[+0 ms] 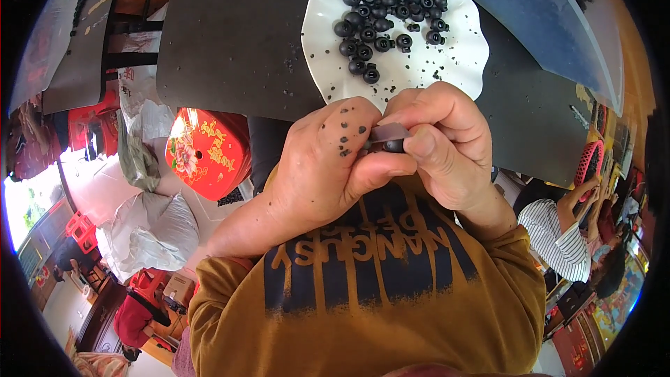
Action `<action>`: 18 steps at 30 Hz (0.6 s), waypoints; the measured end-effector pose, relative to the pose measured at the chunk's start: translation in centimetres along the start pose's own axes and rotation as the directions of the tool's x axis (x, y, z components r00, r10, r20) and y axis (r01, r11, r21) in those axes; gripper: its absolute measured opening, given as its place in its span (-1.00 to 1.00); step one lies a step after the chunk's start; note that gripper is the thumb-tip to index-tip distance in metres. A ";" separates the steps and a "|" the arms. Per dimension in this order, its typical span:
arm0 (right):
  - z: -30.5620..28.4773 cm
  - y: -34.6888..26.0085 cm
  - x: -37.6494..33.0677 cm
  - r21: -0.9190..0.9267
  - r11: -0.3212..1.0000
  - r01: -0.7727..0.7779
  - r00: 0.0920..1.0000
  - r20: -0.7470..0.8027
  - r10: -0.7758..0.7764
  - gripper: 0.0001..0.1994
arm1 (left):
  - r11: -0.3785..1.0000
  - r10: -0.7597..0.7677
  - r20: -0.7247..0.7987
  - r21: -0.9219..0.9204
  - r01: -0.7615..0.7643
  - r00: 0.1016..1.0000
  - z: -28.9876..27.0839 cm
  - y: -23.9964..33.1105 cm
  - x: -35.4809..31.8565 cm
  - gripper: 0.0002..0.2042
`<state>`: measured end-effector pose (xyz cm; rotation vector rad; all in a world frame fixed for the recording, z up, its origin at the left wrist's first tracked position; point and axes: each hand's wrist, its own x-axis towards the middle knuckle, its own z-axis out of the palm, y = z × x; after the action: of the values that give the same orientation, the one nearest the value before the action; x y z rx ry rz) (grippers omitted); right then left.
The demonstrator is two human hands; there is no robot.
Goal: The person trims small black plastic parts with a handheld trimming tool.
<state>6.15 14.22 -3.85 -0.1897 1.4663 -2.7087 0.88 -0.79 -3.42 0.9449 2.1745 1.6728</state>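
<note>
Both hands meet close above the chest, just below the plate's near rim. The left hand [328,160] and right hand [440,146] pinch one small black part [392,145] between them. Left grip: thumb and fingers closed on the part from below and the side. Right grip: thumb and forefinger closed over it, with a thin flat grey piece [389,131] pressed on top; what that piece is I cannot tell. The part is round, dark and glossy, mostly hidden by the fingers. Black crumbs speckle the back of the left hand.

Plate [328,49]: white, wavy-edged, on a dark grey tabletop [230,35]. It holds a heap of like black parts [384,17], rounded with a hollow in the top, and scattered black crumbs.

A clear plastic sheet [558,21] lies right of the plate. A red box [206,150] with gold and flower print sits below the tabletop's left edge, with white sacks [157,234] beside it. At the right, another person in a striped top [558,230].
</note>
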 end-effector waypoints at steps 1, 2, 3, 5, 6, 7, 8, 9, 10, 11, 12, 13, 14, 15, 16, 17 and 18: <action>0.2 -0.2 -0.1 0.051 0.998 -0.027 0.999 -0.016 0.027 -0.84 | 1.000 0.011 -0.008 0.015 -0.011 1.000 0.1 0.0 -0.1 -0.57; 0.4 -0.2 -0.2 0.102 0.993 -0.052 0.998 -0.031 0.056 -0.84 | 0.999 0.022 -0.015 0.030 -0.022 1.000 0.1 -0.1 -0.1 -0.57; 0.5 -0.2 -0.2 0.102 0.993 -0.053 0.998 -0.032 0.056 -0.84 | 0.999 0.022 -0.015 0.029 -0.021 1.000 0.1 -0.2 -0.2 -0.57; 1.0 -0.1 -0.2 0.187 0.982 -0.036 0.996 -0.075 0.051 -0.84 | 0.993 0.069 -0.005 0.093 -0.068 0.998 0.0 -0.4 -0.1 -0.58; 1.0 -0.2 -0.3 0.187 0.982 -0.036 0.996 -0.076 0.051 -0.84 | 0.993 0.068 -0.005 0.093 -0.068 0.998 0.0 -0.4 -0.1 -0.58; 1.0 -0.2 -0.3 0.179 0.983 -0.051 0.995 -0.080 0.066 -0.84 | 0.989 0.090 -0.020 0.118 -0.087 0.996 0.1 -0.4 -0.2 -0.58; 1.0 -0.2 -0.4 0.170 0.983 -0.067 0.993 -0.085 0.082 -0.84 | 0.984 0.112 -0.035 0.143 -0.106 0.993 0.1 -0.5 -0.3 -0.58; 1.1 -0.1 -0.3 0.171 0.983 -0.068 0.993 -0.084 0.083 -0.84 | 0.984 0.111 -0.036 0.143 -0.105 0.993 0.0 -0.4 -0.3 -0.58; 1.3 -0.1 -0.3 0.195 0.979 -0.061 0.992 -0.097 0.081 -0.84 | 0.987 0.094 -0.023 0.136 -0.090 0.995 -0.1 -0.2 -0.3 -0.58; 1.4 0.0 -0.3 0.218 0.974 -0.053 0.991 -0.110 0.079 -0.84 | 0.989 0.077 -0.010 0.129 -0.075 0.997 -0.1 -0.1 -0.3 -0.57; 1.4 0.0 -0.2 0.218 0.974 -0.053 0.991 -0.112 0.079 -0.84 | 0.989 0.077 -0.008 0.128 -0.076 0.997 0.0 -0.3 -0.3 -0.57; 1.5 0.0 -0.1 0.231 0.971 -0.055 0.992 -0.098 0.080 -0.84 | 0.988 0.107 -0.043 0.117 -0.101 0.993 0.0 -0.5 -0.4 -0.56; 1.5 -0.1 -0.1 0.243 0.968 -0.058 0.993 -0.084 0.080 -0.85 | 0.986 0.135 -0.077 0.106 -0.127 0.988 0.1 -0.6 -0.4 -0.55; 1.6 -0.2 0.0 0.243 0.968 -0.058 0.993 -0.083 0.081 -0.85 | 0.986 0.135 -0.078 0.107 -0.127 0.988 0.1 -0.6 -0.4 -0.55; 1.7 -0.2 0.0 0.259 0.963 -0.067 0.993 -0.079 0.090 -0.85 | 0.982 0.150 -0.092 0.131 -0.137 0.984 0.1 -0.5 -0.4 -0.54; 1.7 -0.3 0.0 0.275 0.958 -0.076 0.992 -0.074 0.100 -0.85 | 0.977 0.165 -0.105 0.155 -0.148 0.981 0.0 -0.5 -0.4 -0.54; 1.7 -0.2 0.0 0.275 0.958 -0.076 0.992 -0.074 0.100 -0.85 | 0.977 0.164 -0.105 0.156 -0.147 0.981 0.0 -0.5 -0.4 -0.54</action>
<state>6.38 12.98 -2.74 0.0079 1.0725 -2.8368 0.99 -1.10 -3.95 1.1089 2.3852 1.6949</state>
